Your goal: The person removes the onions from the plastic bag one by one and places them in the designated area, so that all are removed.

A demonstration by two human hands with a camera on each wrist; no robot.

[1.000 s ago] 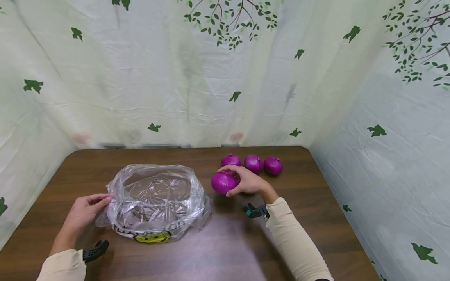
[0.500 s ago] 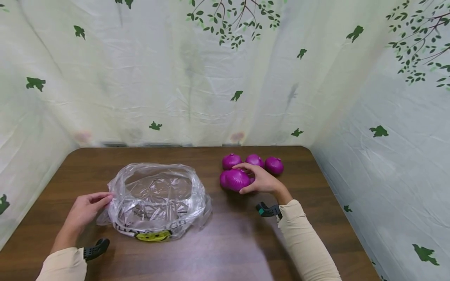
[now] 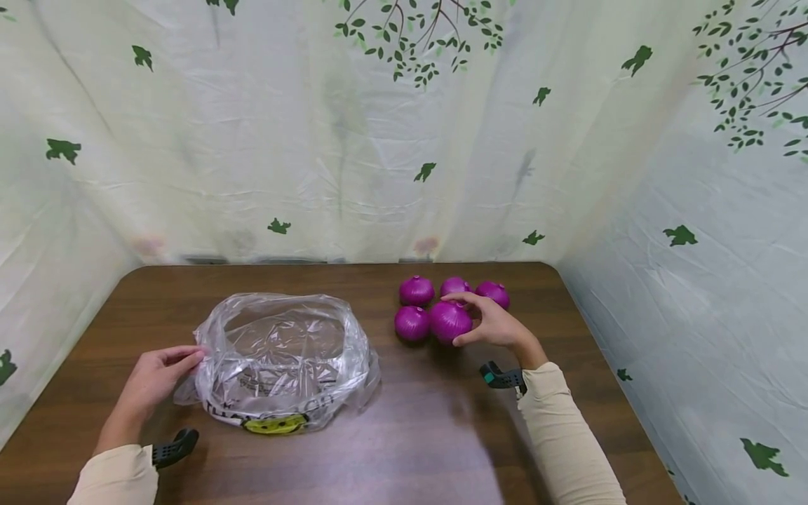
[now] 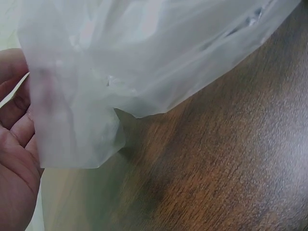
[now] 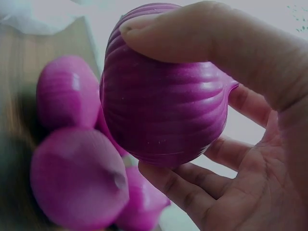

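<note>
On the left of the table in the head view, a clear plastic bag [image 3: 284,365] lies with its mouth spread wide. My left hand [image 3: 153,379] pinches the bag's left rim between thumb and fingers; in the left wrist view the bag film covers the fingertips. A purple onion [image 3: 451,322] is gripped by my right hand [image 3: 499,326], thumb on one side and fingers on the other. Whether it touches the table is unclear. Close by on its left sits another purple onion [image 3: 412,324]. Behind them stand more onions [image 3: 416,290] in a row, partly covered by my right hand.
The brown wooden table [image 3: 404,435] has its far edge against a pale curtain [image 3: 379,140] with leaf prints. More curtain hangs along the left and right sides. The bag's front carries a yellow print and black lettering.
My right hand has moved to the right with the onion in its grip, uncovering the onion on the front left. The left hand and the bag have stayed in place.
</note>
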